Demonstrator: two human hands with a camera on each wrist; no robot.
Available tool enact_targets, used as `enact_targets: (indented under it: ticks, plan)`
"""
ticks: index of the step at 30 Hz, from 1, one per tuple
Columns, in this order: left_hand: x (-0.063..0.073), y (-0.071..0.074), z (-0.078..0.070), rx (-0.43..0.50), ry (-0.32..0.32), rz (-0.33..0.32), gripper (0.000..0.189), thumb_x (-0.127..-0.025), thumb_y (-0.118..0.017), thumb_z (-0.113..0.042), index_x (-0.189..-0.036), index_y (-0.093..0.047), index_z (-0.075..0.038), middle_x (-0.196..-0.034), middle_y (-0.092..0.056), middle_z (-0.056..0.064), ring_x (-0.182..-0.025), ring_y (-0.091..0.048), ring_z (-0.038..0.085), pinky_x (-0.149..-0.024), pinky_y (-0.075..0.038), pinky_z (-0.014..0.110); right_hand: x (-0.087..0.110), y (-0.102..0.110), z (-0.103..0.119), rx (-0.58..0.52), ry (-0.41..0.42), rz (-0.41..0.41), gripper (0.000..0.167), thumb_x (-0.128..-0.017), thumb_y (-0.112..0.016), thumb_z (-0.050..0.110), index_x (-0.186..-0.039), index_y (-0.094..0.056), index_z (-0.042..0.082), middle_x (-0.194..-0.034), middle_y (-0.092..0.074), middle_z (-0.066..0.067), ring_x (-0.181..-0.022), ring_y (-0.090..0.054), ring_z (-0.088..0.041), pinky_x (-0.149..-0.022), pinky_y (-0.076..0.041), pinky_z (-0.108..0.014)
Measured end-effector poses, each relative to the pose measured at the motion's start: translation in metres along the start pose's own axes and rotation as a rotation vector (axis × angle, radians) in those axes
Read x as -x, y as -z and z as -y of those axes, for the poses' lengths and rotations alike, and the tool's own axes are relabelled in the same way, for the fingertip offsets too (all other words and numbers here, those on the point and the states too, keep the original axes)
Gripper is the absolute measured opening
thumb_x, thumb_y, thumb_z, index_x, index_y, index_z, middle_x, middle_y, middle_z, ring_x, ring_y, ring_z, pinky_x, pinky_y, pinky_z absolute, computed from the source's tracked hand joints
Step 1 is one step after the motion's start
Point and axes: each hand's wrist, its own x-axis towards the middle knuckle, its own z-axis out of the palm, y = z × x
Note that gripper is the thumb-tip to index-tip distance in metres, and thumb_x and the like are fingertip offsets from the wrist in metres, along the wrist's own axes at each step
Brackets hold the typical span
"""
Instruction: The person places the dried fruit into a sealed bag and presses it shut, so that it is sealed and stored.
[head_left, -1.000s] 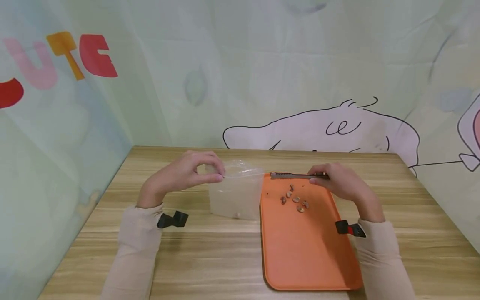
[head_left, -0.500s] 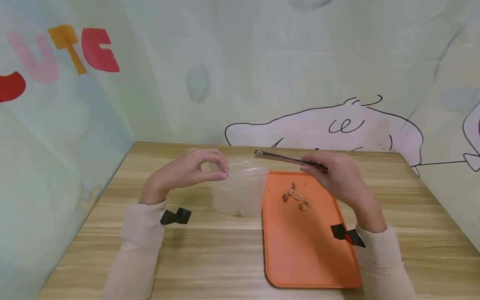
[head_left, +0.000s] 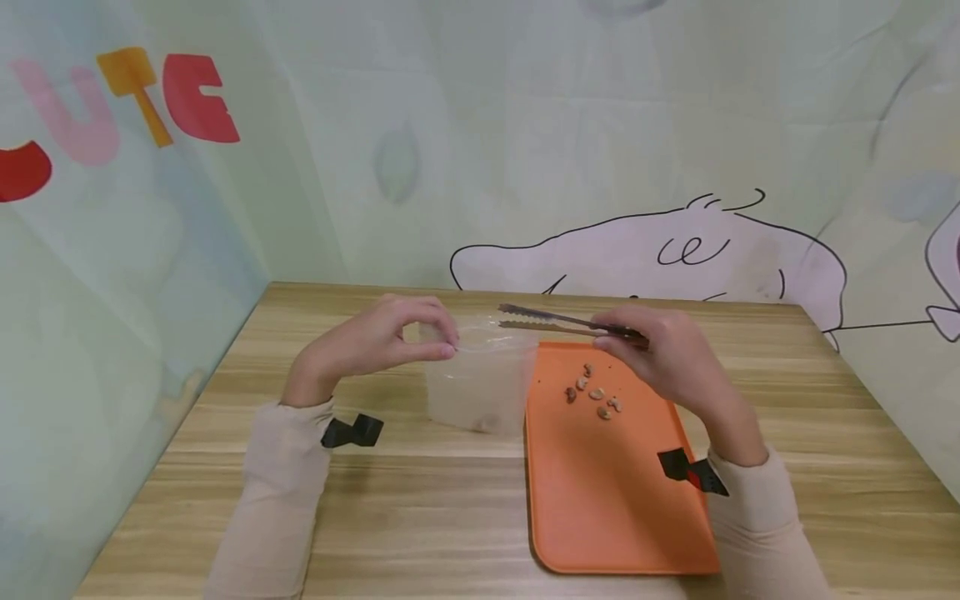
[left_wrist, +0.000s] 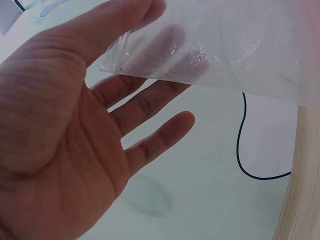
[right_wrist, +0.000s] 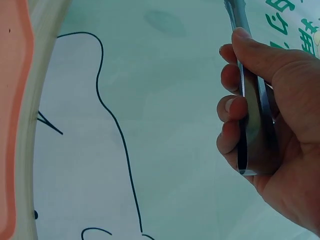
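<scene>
My left hand [head_left: 382, 342] pinches the upper left corner of a clear zip bag [head_left: 480, 387] between thumb and fingers, holding it upright. A small blurred lump shows at the bag's bottom. In the left wrist view the bag's film [left_wrist: 240, 45] spreads out from the pinched corner, with fingers visible behind it. My right hand [head_left: 675, 358] grips metal tongs [head_left: 558, 321], their serrated tips parted over the bag's mouth with nothing seen between them. The right wrist view shows fingers wrapped around the tongs' handle [right_wrist: 257, 130]. Several cashew-like nuts [head_left: 596, 394] lie on the orange tray [head_left: 622, 500].
The tray stands right beside the bag on a wooden table [head_left: 420, 517]. Behind the table hangs a printed backdrop [head_left: 525, 150] with a cartoon figure and letters. Small dark specks dot the tray near the nuts.
The tongs have risen from the tray's far edge and moved left over the bag. Their tips, closed on a small piece half a second ago, are now parted without it. The left hand stays at the bag's corner.
</scene>
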Motion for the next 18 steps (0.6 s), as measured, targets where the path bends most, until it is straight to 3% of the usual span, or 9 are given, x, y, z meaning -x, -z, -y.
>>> enact_targets:
  ticks: [8, 13, 18]
  plan:
    - [0.001, 0.001, 0.001, -0.002, 0.007, 0.001, 0.004, -0.094, -0.072, -0.017, -0.098, -0.072, -0.018, -0.099, -0.065, -0.010, -0.093, -0.061, 0.011, -0.082, -0.051, 0.032, 0.006, 0.010, -0.018, 0.039, -0.080, 0.067, 0.025, -0.083, -0.082, 0.007, -0.107, -0.073, 0.009, -0.083, -0.069, 0.004, -0.067, -0.057, -0.007, -0.061, -0.049, -0.030]
    - [0.002, 0.001, 0.000, 0.001, 0.004, 0.002, 0.004, -0.094, -0.072, -0.017, -0.098, -0.073, -0.017, -0.099, -0.065, -0.010, -0.093, -0.061, 0.011, -0.081, -0.051, 0.030, 0.011, 0.018, -0.030, 0.042, -0.221, 0.196, 0.024, -0.087, -0.080, 0.012, -0.109, -0.072, 0.011, -0.088, -0.069, 0.002, -0.073, -0.059, -0.011, -0.065, -0.050, -0.034]
    - [0.002, 0.001, 0.000, 0.008, 0.016, 0.007, 0.003, -0.094, -0.072, -0.017, -0.097, -0.073, -0.018, -0.100, -0.066, -0.009, -0.093, -0.061, 0.011, -0.081, -0.051, 0.031, 0.017, 0.023, -0.039, 0.057, -0.326, 0.357, 0.018, -0.087, -0.080, 0.015, -0.102, -0.070, 0.012, -0.084, -0.067, 0.003, -0.073, -0.060, -0.012, -0.066, -0.049, -0.036]
